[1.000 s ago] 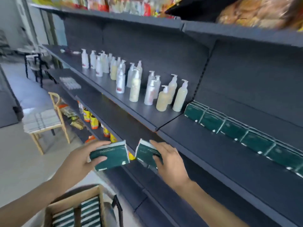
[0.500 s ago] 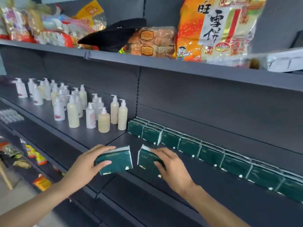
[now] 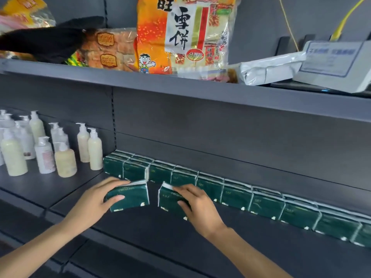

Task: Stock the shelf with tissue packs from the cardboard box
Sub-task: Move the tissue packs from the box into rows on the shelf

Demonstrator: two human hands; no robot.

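Each hand held one dark green tissue pack just in front of the row of packs (image 3: 236,192) standing along the back of the shelf (image 3: 180,235). The left hand (image 3: 94,205) pinched the left pack (image 3: 130,197) between thumb and fingers; the right hand (image 3: 197,207) gripped the right pack (image 3: 170,199). Pushed in carelessly, either pack would likely knock the row askew, and the left one might bump the lotion bottles (image 3: 66,161) left of the row.
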